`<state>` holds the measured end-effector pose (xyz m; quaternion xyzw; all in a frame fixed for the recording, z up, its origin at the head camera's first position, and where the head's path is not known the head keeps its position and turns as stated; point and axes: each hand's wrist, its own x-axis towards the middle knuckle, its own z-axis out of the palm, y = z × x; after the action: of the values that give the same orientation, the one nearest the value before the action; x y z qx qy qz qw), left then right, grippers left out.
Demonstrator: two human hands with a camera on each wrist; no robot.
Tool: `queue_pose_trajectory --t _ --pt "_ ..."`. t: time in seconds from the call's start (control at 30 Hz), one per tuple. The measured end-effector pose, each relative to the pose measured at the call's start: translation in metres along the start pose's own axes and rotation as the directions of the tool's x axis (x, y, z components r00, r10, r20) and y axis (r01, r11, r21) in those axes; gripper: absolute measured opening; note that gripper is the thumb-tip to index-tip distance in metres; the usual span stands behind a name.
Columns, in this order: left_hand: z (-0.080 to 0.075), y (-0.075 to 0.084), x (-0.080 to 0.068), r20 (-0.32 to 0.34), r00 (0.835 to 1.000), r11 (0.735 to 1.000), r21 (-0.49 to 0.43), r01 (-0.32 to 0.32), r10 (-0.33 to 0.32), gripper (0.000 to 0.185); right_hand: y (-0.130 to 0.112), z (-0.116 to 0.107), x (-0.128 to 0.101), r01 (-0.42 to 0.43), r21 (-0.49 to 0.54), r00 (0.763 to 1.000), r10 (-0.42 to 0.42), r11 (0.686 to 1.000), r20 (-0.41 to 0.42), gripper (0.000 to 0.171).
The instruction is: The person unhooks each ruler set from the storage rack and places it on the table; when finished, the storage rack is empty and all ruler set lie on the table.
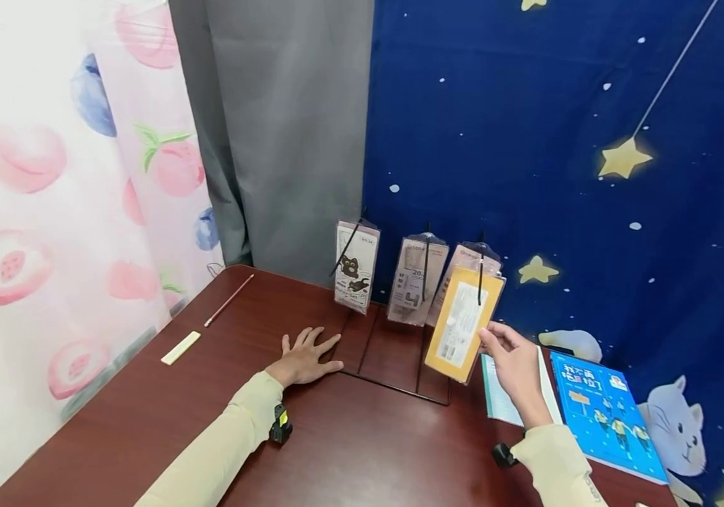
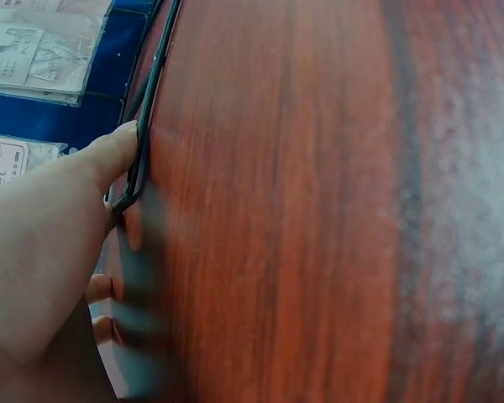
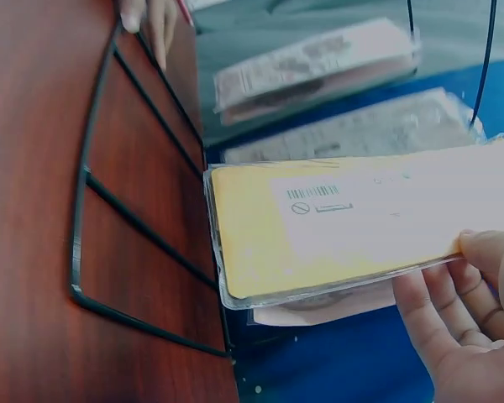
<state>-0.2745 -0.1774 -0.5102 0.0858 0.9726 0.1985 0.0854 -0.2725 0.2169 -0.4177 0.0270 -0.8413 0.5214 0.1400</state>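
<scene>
A yellow packet [image 1: 461, 322] [image 3: 319, 227] hangs at the right end of a black wire display rack [image 1: 400, 389] [image 3: 77, 227] [image 2: 147, 109]. My right hand [image 1: 513, 360] [image 3: 466, 323] pinches the packet's lower right edge, thumb on the front and fingers behind. A pink packet [image 1: 466, 255] hangs right behind it. My left hand [image 1: 305, 355] [image 2: 42, 252] lies flat and open on the red-brown table [image 1: 146, 422], its thumb against the rack's base wire. Two more packets hang on the rack: a cat-print one [image 1: 356, 266] and a grey one [image 1: 415, 282].
A blue book [image 1: 603, 415] and a thin teal booklet [image 1: 495, 398] lie on the table at the right. A pink stick [image 1: 229, 301] and a cream strip [image 1: 180, 348] lie at the left. Curtains hang close behind the table.
</scene>
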Motion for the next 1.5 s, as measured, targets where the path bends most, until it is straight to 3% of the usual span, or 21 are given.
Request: queue_pose_trajectory --t 0.4,0.7,0.9,1.03,1.13,1.27,1.4,1.5 --pt "-0.005 -0.006 0.005 -0.004 0.999 0.999 -0.001 -0.037 0.037 0.077 -0.023 -0.023 -0.062 -0.078 -0.022 0.988 0.08 0.997 0.129 0.041" --pt "-0.021 -0.016 -0.005 -0.03 0.999 0.999 0.019 -0.031 0.031 0.075 -0.043 -0.029 -0.089 -0.069 0.09 0.98 0.051 0.994 0.191 0.035" --pt "-0.017 -0.014 -0.006 -0.021 0.999 0.999 0.011 -0.046 0.046 0.075 -0.029 -0.07 -0.113 -0.199 0.048 0.97 0.19 0.979 0.152 0.038" --pt "-0.012 -0.011 -0.001 -0.031 0.998 0.998 0.009 -0.059 0.059 0.076 0.001 -0.11 -0.129 -0.369 0.029 0.923 0.362 0.929 0.131 0.043" --pt "-0.008 -0.009 0.001 -0.017 0.998 0.998 0.005 -0.065 0.065 0.077 0.031 -0.137 -0.145 -0.517 -0.015 0.848 0.514 0.856 0.13 0.042" --pt "-0.002 -0.006 0.003 -0.002 0.997 0.997 -0.016 -0.08 0.08 0.078 0.073 -0.163 -0.165 -0.622 -0.082 0.769 0.627 0.779 0.127 0.047" --pt "-0.001 -0.01 0.005 -0.009 0.995 0.994 -0.04 -0.099 0.098 0.081 0.102 -0.178 -0.172 -0.676 -0.096 0.723 0.683 0.73 0.105 0.056" --pt "0.002 -0.012 0.006 -0.022 0.994 0.992 -0.054 -0.111 0.11 0.085 0.116 -0.185 -0.175 -0.684 -0.136 0.713 0.696 0.716 0.079 0.058"
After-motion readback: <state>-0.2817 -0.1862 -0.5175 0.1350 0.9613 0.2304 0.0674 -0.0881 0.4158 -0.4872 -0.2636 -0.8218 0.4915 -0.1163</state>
